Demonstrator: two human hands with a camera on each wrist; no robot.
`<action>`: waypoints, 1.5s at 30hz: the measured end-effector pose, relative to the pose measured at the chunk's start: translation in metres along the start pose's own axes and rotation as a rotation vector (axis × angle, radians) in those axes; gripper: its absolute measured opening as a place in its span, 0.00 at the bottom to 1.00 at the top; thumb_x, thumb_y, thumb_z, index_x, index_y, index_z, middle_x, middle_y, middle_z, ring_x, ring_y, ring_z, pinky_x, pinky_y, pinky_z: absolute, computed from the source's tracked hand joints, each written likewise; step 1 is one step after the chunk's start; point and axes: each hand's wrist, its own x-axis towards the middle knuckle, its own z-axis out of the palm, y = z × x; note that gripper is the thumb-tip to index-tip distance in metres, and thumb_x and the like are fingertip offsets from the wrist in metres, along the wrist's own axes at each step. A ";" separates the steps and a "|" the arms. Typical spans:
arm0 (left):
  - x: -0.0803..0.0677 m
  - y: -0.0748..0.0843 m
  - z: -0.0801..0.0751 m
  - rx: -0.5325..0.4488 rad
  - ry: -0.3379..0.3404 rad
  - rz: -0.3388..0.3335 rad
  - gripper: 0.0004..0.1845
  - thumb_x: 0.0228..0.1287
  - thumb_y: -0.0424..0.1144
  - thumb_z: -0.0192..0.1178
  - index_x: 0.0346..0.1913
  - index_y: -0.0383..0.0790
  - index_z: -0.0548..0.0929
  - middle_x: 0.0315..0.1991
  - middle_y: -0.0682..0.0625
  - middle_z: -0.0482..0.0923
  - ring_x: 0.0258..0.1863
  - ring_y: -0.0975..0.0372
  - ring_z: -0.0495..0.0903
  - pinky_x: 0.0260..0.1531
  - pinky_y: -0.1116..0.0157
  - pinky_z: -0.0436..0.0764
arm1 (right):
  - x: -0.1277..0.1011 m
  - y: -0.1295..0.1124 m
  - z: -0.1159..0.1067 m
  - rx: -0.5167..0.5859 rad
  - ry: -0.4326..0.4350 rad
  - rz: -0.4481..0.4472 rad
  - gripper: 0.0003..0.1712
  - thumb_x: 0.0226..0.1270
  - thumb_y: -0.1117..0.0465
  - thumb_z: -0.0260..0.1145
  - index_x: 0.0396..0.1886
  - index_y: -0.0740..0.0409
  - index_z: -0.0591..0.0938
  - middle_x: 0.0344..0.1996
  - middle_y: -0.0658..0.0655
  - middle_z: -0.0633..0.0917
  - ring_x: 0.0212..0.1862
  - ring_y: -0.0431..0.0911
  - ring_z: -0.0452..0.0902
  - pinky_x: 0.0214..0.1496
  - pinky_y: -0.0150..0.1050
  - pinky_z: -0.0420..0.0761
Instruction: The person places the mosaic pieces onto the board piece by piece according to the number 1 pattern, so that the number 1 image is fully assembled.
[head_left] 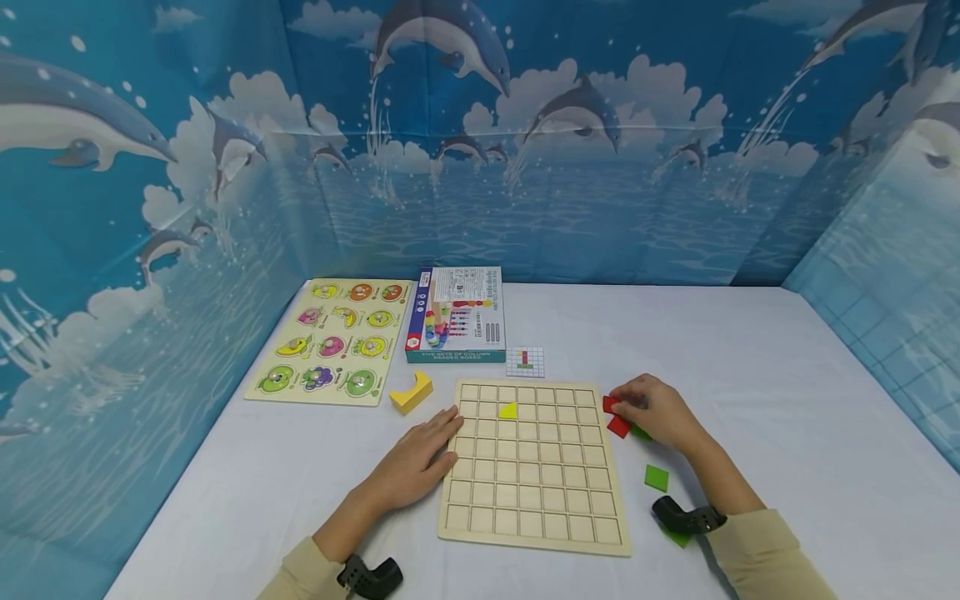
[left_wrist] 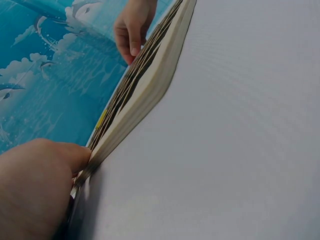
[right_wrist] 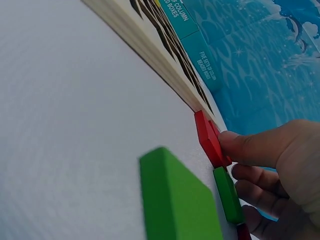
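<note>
We take the wooden grid board (head_left: 534, 467) as our landmark. From the head camera we see its whole face, with one yellow triangular piece (head_left: 509, 410) seated in a cell of its second row. The left wrist camera shows only the board's edge (left_wrist: 145, 95) at a grazing angle, with a sliver of yellow above it. The right wrist camera shows the opposite edge (right_wrist: 150, 47) and the thickness of the pieces, which the head camera does not reveal.

Counts from the head camera:
- Two red pieces at the board's upper right corner: one (head_left: 610, 404) at the fingertips and one (head_left: 618, 427) just below it.
- Green pieces right of the board: one green square (head_left: 656, 477) lies apart, a sliver shows under the hand, and another sits beside the right wrist.
- One yellow arch block (head_left: 411, 392) off the upper left corner.
- One small pattern card (head_left: 525, 361) just beyond the far edge.
- One bead-game box (head_left: 457, 314) and one fruit peg puzzle (head_left: 332, 339) farther back and to the left.

Our left hand (head_left: 420, 457) lies flat against the board's left edge, fingers straight and together, holding nothing. Our right hand (head_left: 660, 412) rests off the right edge with curled fingers. In the right wrist view the thumb (right_wrist: 250, 147) presses the upper red piece (right_wrist: 209, 139) against the board's side, with a green piece (right_wrist: 228, 195) just below it and the nearer green square (right_wrist: 175, 197) in the foreground.
</note>
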 end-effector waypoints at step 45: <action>0.002 -0.001 0.001 0.011 0.005 -0.002 0.30 0.77 0.49 0.45 0.76 0.42 0.59 0.77 0.52 0.51 0.75 0.61 0.49 0.72 0.53 0.53 | 0.005 -0.024 0.000 0.262 0.011 -0.009 0.10 0.71 0.61 0.62 0.44 0.65 0.81 0.29 0.54 0.82 0.32 0.48 0.78 0.29 0.35 0.78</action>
